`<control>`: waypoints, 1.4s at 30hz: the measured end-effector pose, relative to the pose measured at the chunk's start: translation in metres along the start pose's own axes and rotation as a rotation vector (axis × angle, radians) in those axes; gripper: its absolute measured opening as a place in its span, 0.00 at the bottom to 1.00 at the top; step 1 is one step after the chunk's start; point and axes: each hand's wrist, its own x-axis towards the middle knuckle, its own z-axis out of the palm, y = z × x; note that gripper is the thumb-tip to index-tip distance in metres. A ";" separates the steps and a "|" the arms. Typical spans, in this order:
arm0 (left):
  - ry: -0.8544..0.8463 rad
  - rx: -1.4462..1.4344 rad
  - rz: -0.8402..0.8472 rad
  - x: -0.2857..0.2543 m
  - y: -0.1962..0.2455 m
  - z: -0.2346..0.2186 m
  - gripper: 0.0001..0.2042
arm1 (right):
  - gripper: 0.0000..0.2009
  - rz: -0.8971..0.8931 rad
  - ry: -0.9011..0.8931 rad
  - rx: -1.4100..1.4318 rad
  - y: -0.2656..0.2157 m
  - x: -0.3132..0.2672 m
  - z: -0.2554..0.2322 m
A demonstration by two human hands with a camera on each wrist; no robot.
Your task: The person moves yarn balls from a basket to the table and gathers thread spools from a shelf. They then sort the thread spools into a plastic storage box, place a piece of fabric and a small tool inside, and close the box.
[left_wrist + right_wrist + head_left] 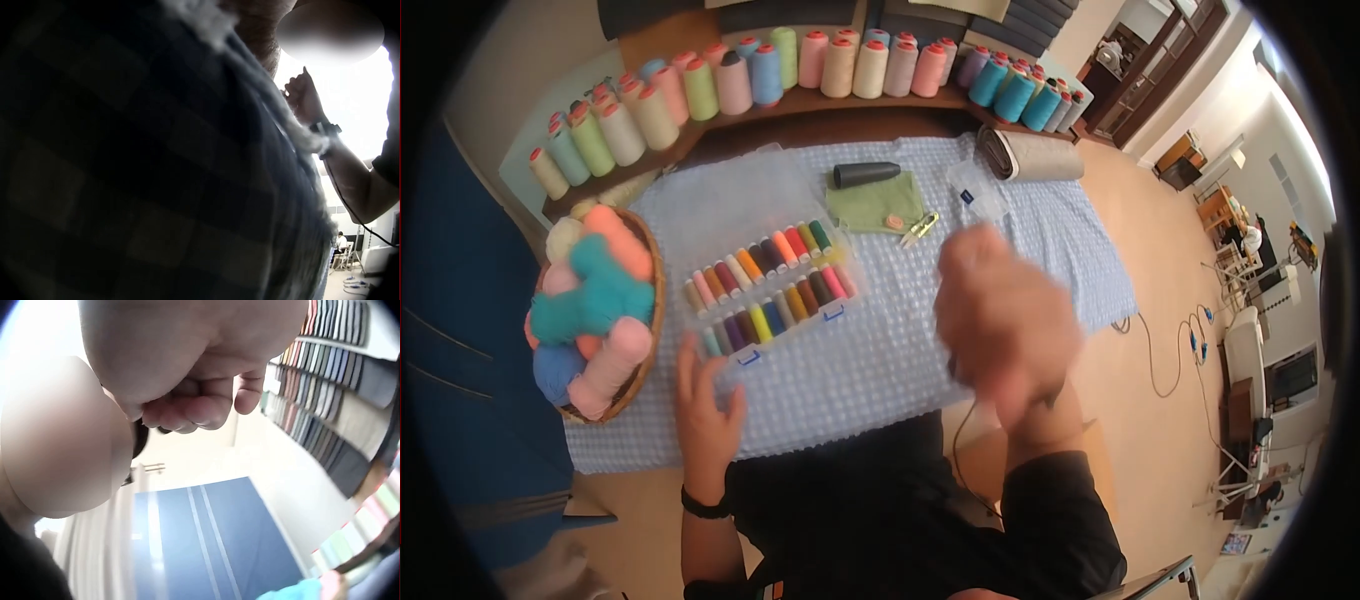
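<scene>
1. While the right hand is up in the air, the clear thread case lies open on the checked cloth, ahead of the left hand and off to the left of the right one.
2. Long axis runs on a slant, from near left to far right. The front edge, the one with the blue latches, faces the person, and the see-through lid is laid back on the far side. Two rows of small spools follow that long axis.
3. Left hand is loose, fingers extended and a bit apart, right by the case's near left corner. Can't tell if the fingertips actually touch it.
4. Right hand is well apart from the case, raised over the right part of the cloth. It's pretty smeared in the head view, but the right wrist view has the fingers curled in, with nothing visible in them.
5. Just past the case, to the right: a green cloth with a dark grey cone on it and green snips at its edge.
6. Farther out: a yarn basket on the left, rolled fabric at far right, and big thread cones along the back shelf.
</scene>
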 end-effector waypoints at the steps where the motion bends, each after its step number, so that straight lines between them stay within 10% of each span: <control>1: -0.001 -0.015 0.000 0.000 0.000 0.000 0.19 | 0.17 0.168 0.008 -0.195 0.011 -0.008 -0.016; 11: 0.007 -0.025 0.034 -0.001 -0.002 -0.002 0.20 | 0.09 0.750 -0.431 -0.843 0.168 -0.133 -0.053; 22: 0.000 -0.027 0.022 -0.001 -0.001 -0.004 0.20 | 0.30 1.175 -0.246 -1.018 0.194 -0.181 -0.115; 31: 0.008 -0.021 0.009 -0.002 -0.004 -0.002 0.20 | 0.27 1.151 -0.230 -1.146 0.197 -0.184 -0.108; 34: 0.004 -0.028 0.007 -0.002 -0.001 -0.004 0.20 | 0.23 0.885 -0.074 -1.145 0.192 -0.167 -0.094; 42: 0.017 -0.046 0.017 0.000 -0.002 -0.002 0.20 | 0.10 0.671 -0.410 -0.755 0.191 -0.110 -0.021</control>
